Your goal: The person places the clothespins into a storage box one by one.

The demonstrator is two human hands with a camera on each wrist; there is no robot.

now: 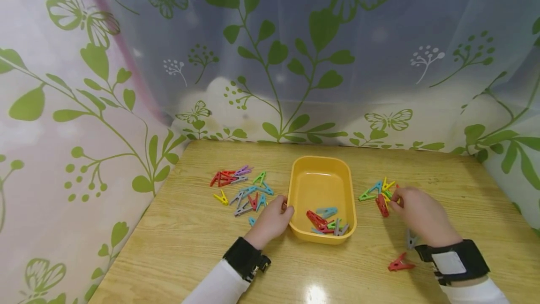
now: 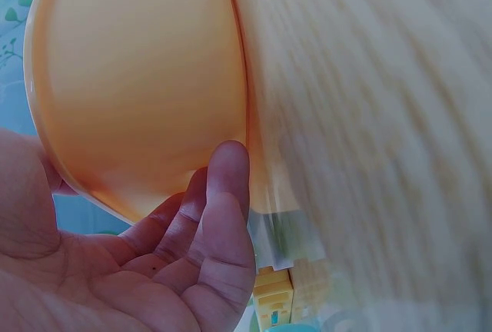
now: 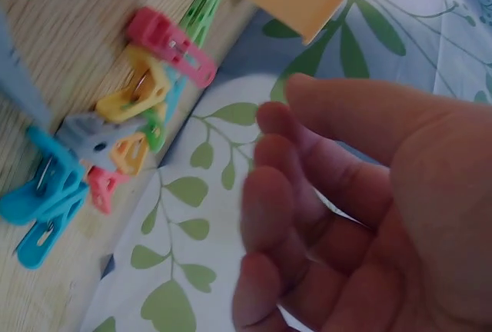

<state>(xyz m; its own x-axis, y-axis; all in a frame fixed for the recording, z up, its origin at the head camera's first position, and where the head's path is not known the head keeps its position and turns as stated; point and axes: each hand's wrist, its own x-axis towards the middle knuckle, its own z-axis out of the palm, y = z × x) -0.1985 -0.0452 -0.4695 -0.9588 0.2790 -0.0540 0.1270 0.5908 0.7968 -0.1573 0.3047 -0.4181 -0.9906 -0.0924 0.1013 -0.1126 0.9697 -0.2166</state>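
An orange-yellow plastic basin stands mid-table with several coloured clothespins at its near end, among them a red clothespin. My left hand grips the basin's left rim, thumb on top and fingers against the outer wall. To the right of the basin, my right hand hovers beside a small cluster of clothespins, its fingers loosely bent with nothing between them in the right wrist view. That cluster holds red, yellow, green and blue ones, including a blue clothespin.
A larger spread of clothespins, with a yellow clothespin, lies left of the basin. A red clothespin and a grey clothespin lie near my right wrist. A leaf-patterned curtain borders the wooden table behind and at the sides.
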